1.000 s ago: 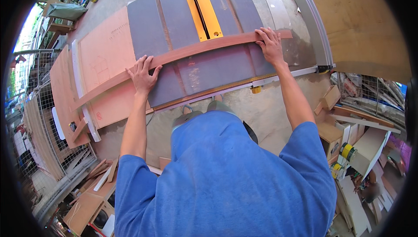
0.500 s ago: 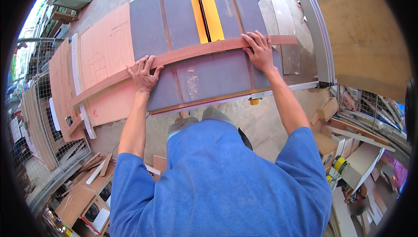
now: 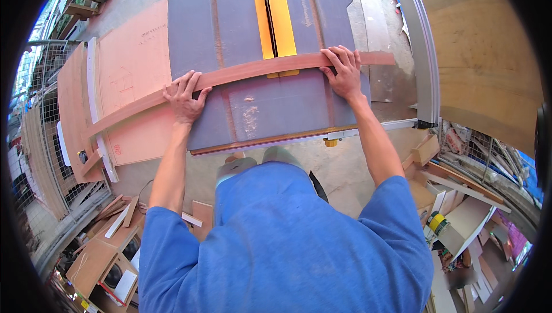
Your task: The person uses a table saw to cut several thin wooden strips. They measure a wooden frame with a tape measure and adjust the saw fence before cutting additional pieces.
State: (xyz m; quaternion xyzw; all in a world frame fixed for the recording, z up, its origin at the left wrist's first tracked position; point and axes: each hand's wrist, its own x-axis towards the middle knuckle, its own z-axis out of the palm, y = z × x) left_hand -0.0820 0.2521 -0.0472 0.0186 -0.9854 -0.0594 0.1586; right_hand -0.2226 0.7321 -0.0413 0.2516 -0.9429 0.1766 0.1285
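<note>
A long reddish wooden strip (image 3: 241,68) lies crosswise over the grey saw table (image 3: 259,112) and its yellow slotted insert (image 3: 282,17), reaching onto the pinkish board (image 3: 132,48) at the left. My left hand (image 3: 185,99) grips the strip left of the insert, fingers over it and thumb at its near side. My right hand (image 3: 344,74) grips it right of the insert in the same way, with curled fingertips on top. The part of the insert under the strip is hidden.
A grey rail fence (image 3: 417,48) stands at the right beside a large plywood sheet (image 3: 483,54). A yellow knob (image 3: 330,143) is on the front rail. Wire mesh (image 3: 34,83) and planks flank the left. Offcuts and boxes (image 3: 460,227) are piled at the lower right and left.
The strip has shifted slightly away from me on the insert, whose near end now shows below it. My right hand has moved a little left, closer to the insert.
</note>
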